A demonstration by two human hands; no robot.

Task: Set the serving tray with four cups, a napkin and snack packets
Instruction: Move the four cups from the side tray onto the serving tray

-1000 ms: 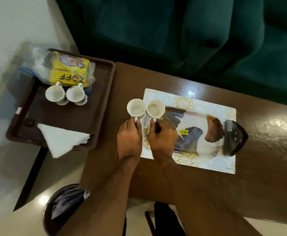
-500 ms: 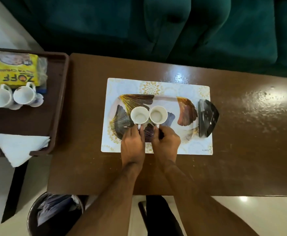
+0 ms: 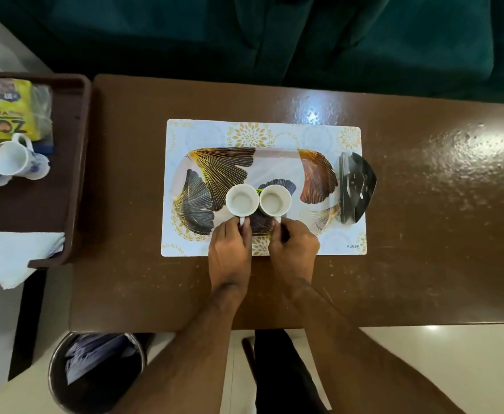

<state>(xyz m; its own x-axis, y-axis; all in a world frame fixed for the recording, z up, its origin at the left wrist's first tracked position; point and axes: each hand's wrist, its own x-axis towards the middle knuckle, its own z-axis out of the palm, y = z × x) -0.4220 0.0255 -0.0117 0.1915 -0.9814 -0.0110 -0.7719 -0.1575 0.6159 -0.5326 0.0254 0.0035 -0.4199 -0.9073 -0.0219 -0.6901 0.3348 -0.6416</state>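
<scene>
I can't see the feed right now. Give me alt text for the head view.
Both hands, left hand and right hand, hold the handles of two white cups side by side on the leaf-patterned serving tray, on a placemat on the brown table. At left, a brown tray holds two more cups, a yellow snack packet and a white napkin.

Head camera looks steeply down (almost overhead) on the table (image 3: 394, 264).

Brown table (image 3: 424, 264) bears a patterned placemat (image 3: 274, 130)
</scene>
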